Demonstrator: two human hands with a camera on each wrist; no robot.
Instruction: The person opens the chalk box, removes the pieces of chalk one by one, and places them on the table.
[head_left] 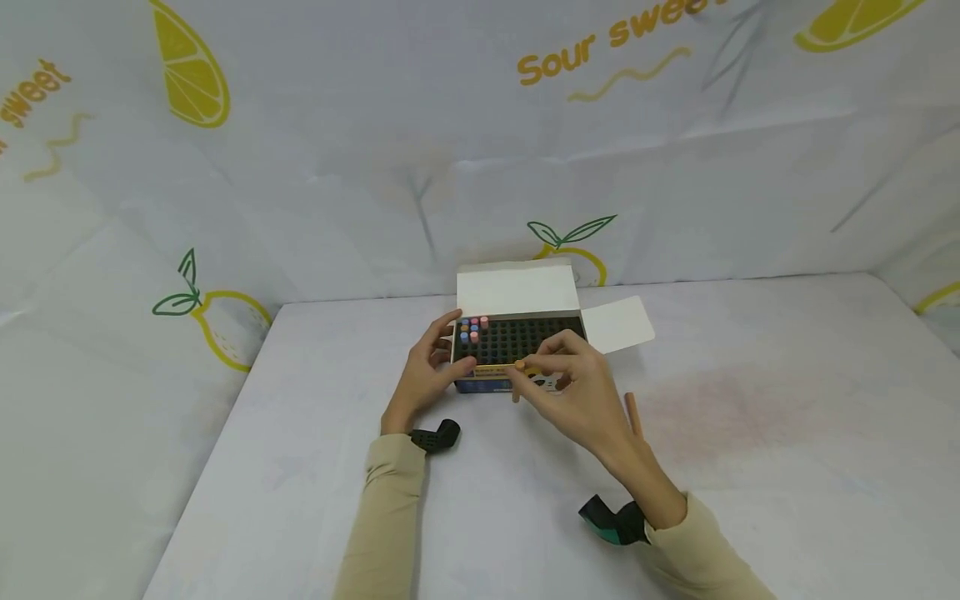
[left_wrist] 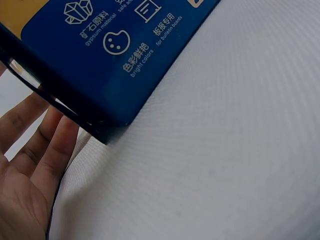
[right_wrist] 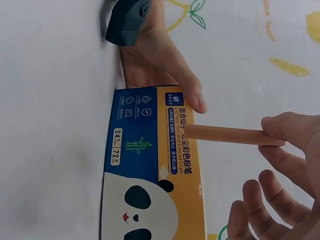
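Observation:
An open chalk box, blue and orange with a panda face, stands on the table against the back. Its black holder is full of round holes, and several pink, blue and orange chalks stand at the left end. My left hand grips the box's left end, thumb on the front edge and fingers round the side. In front of the box, my right hand pinches an orange chalk stick between thumb and forefinger, its other fingers loosely bent. The stick hangs roughly upright in the head view, apart from the holes.
Another orange chalk stick lies on the white table beside my right wrist, partly hidden by it. The box's white lid stands up at the back, and a side flap sticks out right. A lemon-printed cloth hangs behind.

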